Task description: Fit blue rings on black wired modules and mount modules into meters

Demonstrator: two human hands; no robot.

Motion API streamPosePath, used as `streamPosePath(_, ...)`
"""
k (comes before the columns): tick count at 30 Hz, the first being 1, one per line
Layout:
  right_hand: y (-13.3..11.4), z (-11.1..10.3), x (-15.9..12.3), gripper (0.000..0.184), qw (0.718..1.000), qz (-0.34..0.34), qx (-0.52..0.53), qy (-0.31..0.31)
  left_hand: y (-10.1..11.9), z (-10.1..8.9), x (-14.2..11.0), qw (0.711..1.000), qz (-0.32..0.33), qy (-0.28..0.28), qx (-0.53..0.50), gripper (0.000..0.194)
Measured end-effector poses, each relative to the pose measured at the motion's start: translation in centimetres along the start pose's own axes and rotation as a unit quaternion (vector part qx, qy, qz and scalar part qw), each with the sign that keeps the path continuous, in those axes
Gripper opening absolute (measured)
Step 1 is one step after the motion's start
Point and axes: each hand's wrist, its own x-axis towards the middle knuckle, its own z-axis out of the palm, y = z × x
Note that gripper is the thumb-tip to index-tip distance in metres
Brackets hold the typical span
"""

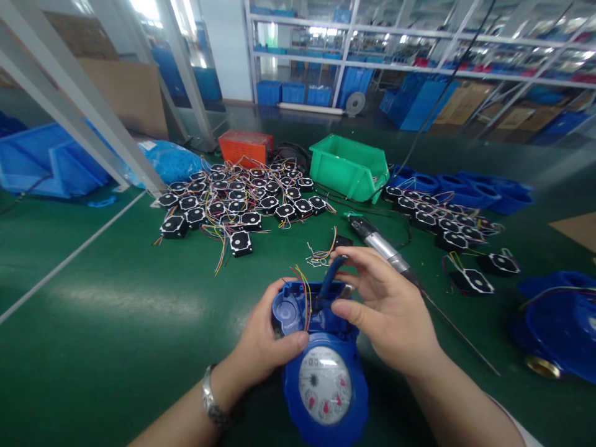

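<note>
A blue water meter [288, 403] with a round dial [325, 385] of red pointers stands upright before me. My left hand [265, 332] grips its left side, thumb on the rim of the compartment above the dial. Thin yellow, red and black wires [307, 298] rise from that compartment [288, 310]. My right hand [384, 304] is bent round a dark blue curved strip [330, 279] at the compartment's right half; its exact kind is unclear. Just beyond the fingers lie a black module [343, 241] and several small white pieces [316, 262].
Many black wired modules [239, 243] cover the green bench at left, more [451, 226] at right. A powered screwdriver [379, 242] lies behind my right hand. Beyond are a green bin [342, 171] and an orange box [244, 148]. Another blue meter body [559, 329] stands right.
</note>
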Motion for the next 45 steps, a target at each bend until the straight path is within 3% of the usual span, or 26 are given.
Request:
streamPosePath(5, -0.9, -0.4, -0.2, 0.046, 1.000, -0.004, 0.025, 0.003, 0.1, 0.0, 0.1, 1.000, -0.011, -0.006, -0.028, 0.062)
streamPosePath(9, -3.7, -3.3, -0.6, 0.045, 0.992, -0.066, 0.036, 0.101, 0.0, -0.1, 0.0, 0.999, -0.010, -0.007, -0.039, 0.063)
streamPosePath(11, -4.2, -5.3, -0.7, 0.045, 0.988, -0.066, -0.026, 0.138, -0.1, 0.0, -0.1, 0.999, -0.005, -0.005, -0.035, 0.063)
streamPosePath(13, -3.2, -6.8, -0.5, 0.044, 0.981, 0.003, -0.164, 0.102, -0.3, 0.1, -0.2, 0.999, -0.001, -0.010, -0.033, 0.063)
streamPosePath(14, -2.2, -7.3, -0.4, 0.044, 0.964, 0.055, -0.252, 0.065, -0.3, 0.0, -0.2, 1.000, 0.005, -0.009, -0.028, 0.063)
streamPosePath(16, 0.4, -7.5, -0.2, 0.045, 0.894, 0.144, -0.424, 0.000, -0.1, -0.5, -0.2, 0.999, 0.035, 0.017, 0.004, 0.060)
streamPosePath(18, 2.9, -7.3, -0.2, 0.045, 0.818, 0.187, -0.541, -0.053, 0.4, -1.9, 0.2, 0.989, 0.078, 0.098, 0.074, 0.052)
streamPosePath(20, 4.7, -7.0, -0.4, 0.044, 0.770, 0.208, -0.594, -0.102, 1.0, -4.2, 1.2, 0.956, 0.112, 0.199, 0.185, 0.041)
streamPosePath(22, 5.4, -7.0, -0.5, 0.042, 0.745, 0.229, -0.609, -0.145, 1.6, -7.1, 2.7, 0.890, 0.155, 0.254, 0.345, 0.032)
streamPosePath(24, 5.5, -7.2, -0.6, 0.042, 0.732, 0.248, -0.610, -0.172, 1.9, -9.9, 4.6, 0.807, 0.201, 0.232, 0.505, 0.032)
streamPosePath(26, 5.3, -7.4, -0.6, 0.051, 0.725, 0.264, -0.609, -0.184, 2.0, -12.0, 6.4, 0.739, 0.202, 0.169, 0.621, 0.035)
streamPosePath(29, 4.9, -7.5, -0.5, 0.070, 0.721, 0.260, -0.611, -0.199, 1.9, -13.1, 8.0, 0.676, 0.171, 0.116, 0.707, 0.038)
streamPosePath(33, 4.4, -7.3, -0.4, 0.064, 0.744, 0.222, -0.606, -0.172, 1.8, -12.2, 8.0, 0.673, 0.155, 0.095, 0.717, 0.030)
streamPosePath(37, 3.7, -6.8, 0.8, 0.049, 0.788, 0.176, -0.578, -0.116, 1.6, -10.5, 6.9, 0.705, 0.131, 0.103, 0.689, 0.020)
streamPosePath(40, 3.4, -5.7, 2.9, 0.037, 0.840, 0.102, -0.522, -0.107, 0.9, -9.5, 6.6, 0.743, 0.095, 0.132, 0.649, 0.014)
streamPosePath(43, 3.7, -3.3, 6.1, 0.023, 0.882, 0.037, -0.447, -0.142, 0.0, -9.0, 6.9, 0.789, 0.052, 0.180, 0.585, 0.014)
streamPosePath(45, 4.2, -1.2, 8.4, 0.020, 0.885, 0.004, -0.424, -0.190, -0.6, -9.0, 7.2, 0.822, 0.026, 0.205, 0.530, 0.015)
